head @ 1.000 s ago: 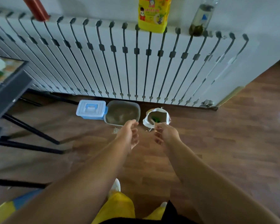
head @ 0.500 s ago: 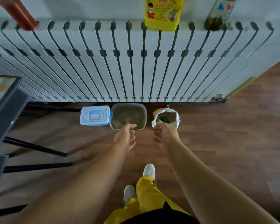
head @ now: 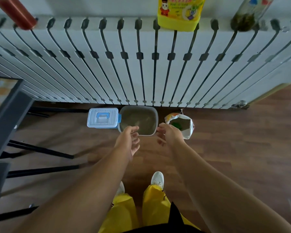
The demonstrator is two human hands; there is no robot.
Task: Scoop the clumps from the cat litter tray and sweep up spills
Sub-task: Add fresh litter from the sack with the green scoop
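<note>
White radiator [head: 141, 64] far across; wooden floor [head: 225, 157] below. Grey litter tray [head: 139, 120] against it, between blue lidded box [head: 102, 117] left and open bag [head: 181, 123] right. Likely stiff, heavy with loose litter; best gripped by both rims. Left hand [head: 129, 140] and right hand [head: 169, 135] half open, empty, near the tray.

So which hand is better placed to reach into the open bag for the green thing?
Probably the right hand: it hovers empty beside the open bag, while the left hand is over the litter tray.
</note>
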